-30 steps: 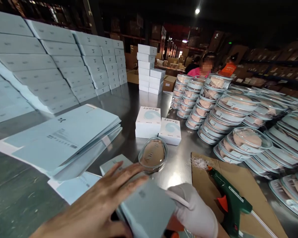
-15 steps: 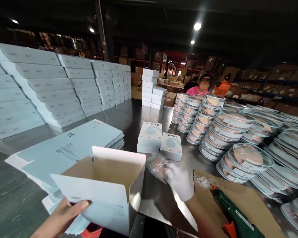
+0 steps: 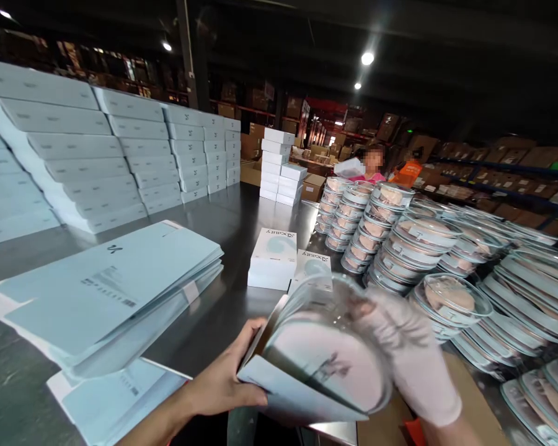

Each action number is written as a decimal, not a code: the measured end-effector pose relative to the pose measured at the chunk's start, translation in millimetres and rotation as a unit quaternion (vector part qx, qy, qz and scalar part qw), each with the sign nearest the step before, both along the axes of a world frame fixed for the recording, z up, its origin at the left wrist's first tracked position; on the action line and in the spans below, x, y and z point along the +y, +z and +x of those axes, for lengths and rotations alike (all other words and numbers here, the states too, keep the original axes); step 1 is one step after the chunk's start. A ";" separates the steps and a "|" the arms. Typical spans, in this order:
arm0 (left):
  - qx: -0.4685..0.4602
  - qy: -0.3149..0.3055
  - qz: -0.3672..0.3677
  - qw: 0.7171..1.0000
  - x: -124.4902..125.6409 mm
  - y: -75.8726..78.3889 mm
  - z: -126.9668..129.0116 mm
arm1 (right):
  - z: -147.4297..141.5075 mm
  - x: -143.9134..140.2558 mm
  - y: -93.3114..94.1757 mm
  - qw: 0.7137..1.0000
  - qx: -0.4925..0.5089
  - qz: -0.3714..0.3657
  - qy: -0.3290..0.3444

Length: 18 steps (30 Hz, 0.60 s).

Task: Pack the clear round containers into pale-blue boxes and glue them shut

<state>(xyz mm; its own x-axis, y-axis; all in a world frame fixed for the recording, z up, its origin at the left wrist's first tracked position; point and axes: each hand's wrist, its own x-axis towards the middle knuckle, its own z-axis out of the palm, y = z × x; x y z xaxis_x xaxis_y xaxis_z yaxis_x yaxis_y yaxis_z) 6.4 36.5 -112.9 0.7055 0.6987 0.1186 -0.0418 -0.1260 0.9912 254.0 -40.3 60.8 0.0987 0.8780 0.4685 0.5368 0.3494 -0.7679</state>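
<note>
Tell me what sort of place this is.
Most likely a packing area in a warehouse: matching pale blue boxes are stacked on a metal table, clear containers stand in piles, and shelves of cartons line the background.

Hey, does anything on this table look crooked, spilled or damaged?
Only the flat blue cartons at left look untidy: a lower carton juts out from under the pile instead of lining up. I see no spill or damage, though blur around the gloved right hand hides detail.
</note>
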 end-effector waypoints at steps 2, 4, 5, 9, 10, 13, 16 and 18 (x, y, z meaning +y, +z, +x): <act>-0.034 0.024 -0.025 0.999 -4.6 -8.4 1.1 | -10.6 -9.3 -20.2 0.998 -0.048 0.035 -0.003; -0.065 0.055 -0.063 0.994 -10.8 -18.4 0.1 | -12.3 -21.9 -53.3 0.996 -0.013 0.052 -0.065; -0.073 0.079 -0.077 0.991 -14.3 -23.7 -0.8 | -12.1 -28.4 -72.4 0.994 0.039 0.038 -0.093; -0.131 0.206 -0.009 0.970 -26.7 -38.4 -2.9 | -22.6 -45.9 -139.0 0.982 0.178 -0.028 -0.047; -0.152 0.211 0.030 0.965 -28.9 -38.5 -2.6 | -28.6 -46.9 -149.1 0.985 0.169 -0.025 -0.031; -0.173 0.182 0.101 0.963 -33.0 -29.7 1.1 | -48.8 -43.4 -162.5 0.994 0.096 0.005 -0.051; -0.132 0.224 0.068 0.963 -35.2 -18.9 8.6 | -67.4 -37.3 -162.4 0.987 0.085 -0.041 -0.132; -0.124 0.282 0.054 0.950 -35.9 -16.0 12.4 | -77.9 -35.3 -160.8 0.972 0.104 -0.084 -0.193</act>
<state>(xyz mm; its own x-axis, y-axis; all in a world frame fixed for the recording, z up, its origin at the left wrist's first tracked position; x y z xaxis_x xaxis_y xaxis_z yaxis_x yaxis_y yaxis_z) 18.8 0.6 -128.9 0.1643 0.9318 0.3236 -0.1674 -0.2970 0.9401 176.1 -75.6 -99.9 0.5128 0.8192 0.2568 0.4293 0.0143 -0.9030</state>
